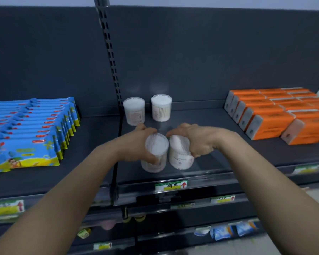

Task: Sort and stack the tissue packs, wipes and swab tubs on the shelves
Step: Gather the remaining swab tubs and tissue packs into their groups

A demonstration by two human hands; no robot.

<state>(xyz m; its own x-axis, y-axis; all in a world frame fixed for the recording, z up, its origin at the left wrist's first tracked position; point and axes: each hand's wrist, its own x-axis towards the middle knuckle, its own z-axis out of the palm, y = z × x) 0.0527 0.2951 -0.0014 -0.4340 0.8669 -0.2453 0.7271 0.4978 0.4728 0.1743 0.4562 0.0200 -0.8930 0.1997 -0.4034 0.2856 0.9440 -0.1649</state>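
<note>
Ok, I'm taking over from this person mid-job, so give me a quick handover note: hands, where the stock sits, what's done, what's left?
Left hand grips one swab tub; right hand grips a second tub beside it, near the shelf front.
Two back tubs stand upright behind them.
Done: blue wipes rowed left, orange tissue packs rowed right.
Left: probably seat the held pair in front of the back tubs, then release.

We have 1 view, a wide-angle camera on the head, facing forward and down at the shelf (219, 124) from close in front. Our left hand (134, 142) and right hand (199, 140) reach mid-frame; the back panel (210, 52) fills the top, lower shelves (173, 216) the bottom.
</note>
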